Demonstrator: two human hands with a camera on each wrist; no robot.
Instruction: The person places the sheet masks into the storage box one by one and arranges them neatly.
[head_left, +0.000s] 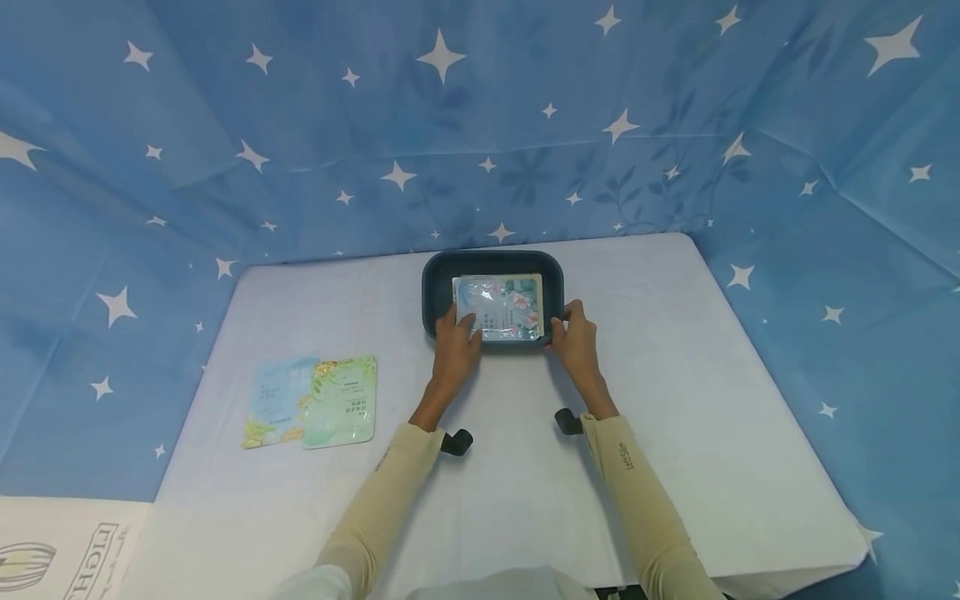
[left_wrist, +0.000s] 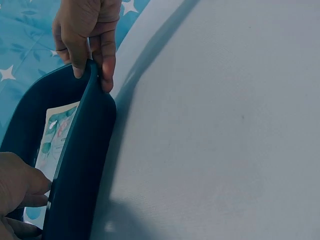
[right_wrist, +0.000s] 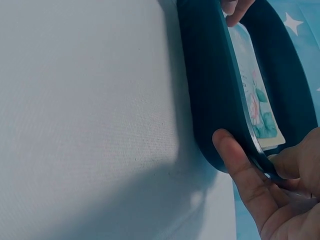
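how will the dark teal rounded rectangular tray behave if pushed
The dark teal rounded rectangular tray is probably stiff: it looks undented where the right hand grips. Being broad and low, it also seems unlikely to tip or roll.

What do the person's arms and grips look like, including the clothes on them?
The left sleeve and right sleeve are beige and close-fitting, ending near the wrists, each with small dark lettering near its end. A rounded black attachment juts from the left wrist; a similar attachment juts from the right. The left grip and right grip wear no gloves.
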